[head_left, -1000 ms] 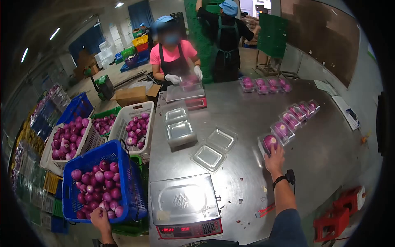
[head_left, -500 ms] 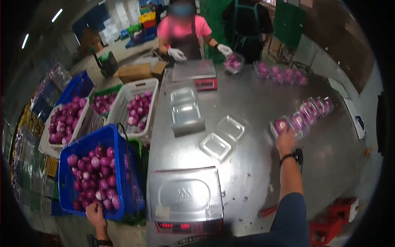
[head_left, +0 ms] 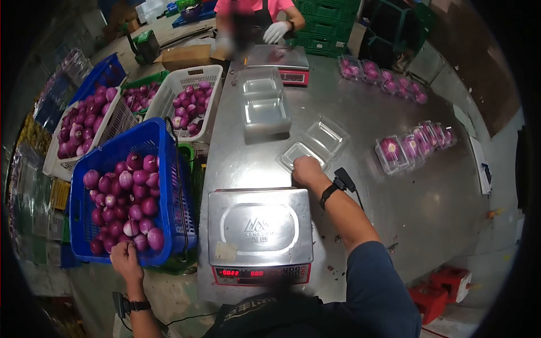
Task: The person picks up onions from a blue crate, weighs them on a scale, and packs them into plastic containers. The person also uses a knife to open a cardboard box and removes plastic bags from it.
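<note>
Right now the right hand point(head_left: 307, 170) sits on the near edge of an open clamshell point(head_left: 314, 146), just beyond the scale point(head_left: 260, 226); fingers are curled over the rim, apparently gripping it, though how tightly cannot be told. Over on the left, the left hand point(head_left: 125, 260) rests at the near rim of the blue crate point(head_left: 101, 155), fingers bent against the onions point(head_left: 125, 198), seemingly on one, though a firm hold cannot be told. The scale pan is bare, red digits lit. Beyond the clamshell stands a stack of trays point(head_left: 264, 108); to the right lies a row of packed onions point(head_left: 416, 145), well apart from the hand. Far across the table point(head_left: 360, 191), a co-worker's gloved hand point(head_left: 275, 31) hovers by a second scale point(head_left: 279, 57). By the look of it, this is the fetching step: empty pack in one hand, fruit under the other. Next would call for drawing the clamshell onto the scale and lifting onions across without tipping the hinged lid.
</note>
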The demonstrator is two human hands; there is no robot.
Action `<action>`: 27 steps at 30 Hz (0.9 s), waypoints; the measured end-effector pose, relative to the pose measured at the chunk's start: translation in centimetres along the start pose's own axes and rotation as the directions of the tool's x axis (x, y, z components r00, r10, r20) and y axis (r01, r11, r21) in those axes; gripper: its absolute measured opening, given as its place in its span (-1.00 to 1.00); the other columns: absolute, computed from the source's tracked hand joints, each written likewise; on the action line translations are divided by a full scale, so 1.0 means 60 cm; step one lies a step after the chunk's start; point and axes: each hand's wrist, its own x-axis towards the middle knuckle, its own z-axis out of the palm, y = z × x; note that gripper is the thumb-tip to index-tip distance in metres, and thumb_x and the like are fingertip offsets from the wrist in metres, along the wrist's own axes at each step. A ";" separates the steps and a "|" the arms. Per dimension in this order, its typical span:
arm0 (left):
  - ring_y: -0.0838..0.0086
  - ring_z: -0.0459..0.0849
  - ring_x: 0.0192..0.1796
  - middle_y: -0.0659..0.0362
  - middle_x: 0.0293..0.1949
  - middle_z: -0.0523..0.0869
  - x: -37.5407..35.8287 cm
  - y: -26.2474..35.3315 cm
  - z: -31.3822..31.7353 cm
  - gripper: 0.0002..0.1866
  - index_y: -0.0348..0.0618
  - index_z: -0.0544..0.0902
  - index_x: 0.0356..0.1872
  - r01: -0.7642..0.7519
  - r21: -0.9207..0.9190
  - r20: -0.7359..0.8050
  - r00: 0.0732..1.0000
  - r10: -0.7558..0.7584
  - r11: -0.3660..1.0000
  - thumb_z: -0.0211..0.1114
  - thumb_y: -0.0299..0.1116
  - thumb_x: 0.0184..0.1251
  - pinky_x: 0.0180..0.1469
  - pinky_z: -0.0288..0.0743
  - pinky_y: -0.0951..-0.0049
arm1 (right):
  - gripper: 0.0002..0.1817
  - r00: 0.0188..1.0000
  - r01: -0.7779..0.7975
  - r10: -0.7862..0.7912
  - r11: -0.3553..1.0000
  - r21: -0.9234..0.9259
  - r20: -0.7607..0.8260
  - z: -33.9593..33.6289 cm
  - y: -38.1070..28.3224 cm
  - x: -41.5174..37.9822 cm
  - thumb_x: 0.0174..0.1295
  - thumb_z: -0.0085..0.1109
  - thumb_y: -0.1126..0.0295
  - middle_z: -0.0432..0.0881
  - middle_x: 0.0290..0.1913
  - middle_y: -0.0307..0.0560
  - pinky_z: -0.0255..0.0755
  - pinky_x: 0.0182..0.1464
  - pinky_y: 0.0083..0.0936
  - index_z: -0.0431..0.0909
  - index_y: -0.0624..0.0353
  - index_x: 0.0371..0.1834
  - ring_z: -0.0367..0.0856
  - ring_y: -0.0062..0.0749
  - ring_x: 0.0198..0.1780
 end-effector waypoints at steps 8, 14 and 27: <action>0.17 0.62 -0.21 0.11 -0.31 0.72 0.000 -0.009 0.003 -0.87 -0.09 0.71 -0.32 -0.067 -0.030 -0.002 0.998 0.067 0.997 0.33 -0.29 0.34 -0.05 0.38 0.16 | -0.82 0.946 0.078 -0.046 0.993 0.087 -0.322 0.020 0.040 -0.017 0.12 0.37 0.27 0.77 -0.32 0.15 0.63 -0.05 -0.02 0.70 0.15 -0.42 0.77 0.16 -0.19; 0.10 0.67 -0.18 0.08 -0.31 0.76 0.006 0.004 -0.008 -0.84 -0.07 0.77 -0.32 -0.086 0.065 -0.015 0.996 0.087 0.994 0.38 -0.23 0.26 -0.08 0.40 0.09 | -0.60 0.958 0.175 -0.125 0.968 0.181 -0.259 0.039 0.054 -0.022 0.46 0.24 0.05 0.75 -0.19 0.20 0.55 -0.07 0.00 0.72 0.19 -0.30 0.71 0.21 -0.12; 0.49 0.66 -0.37 0.09 -0.37 0.74 0.183 -0.061 -0.097 -0.74 -0.27 0.73 -0.12 0.012 -0.322 0.578 0.794 0.186 0.947 0.51 -0.39 0.21 -0.23 0.56 0.36 | -0.78 0.774 0.136 0.025 0.970 0.203 -0.633 0.061 0.057 -0.043 0.36 0.36 0.44 0.74 -0.09 0.05 0.59 -0.02 -0.19 0.70 0.20 0.03 0.71 0.06 -0.14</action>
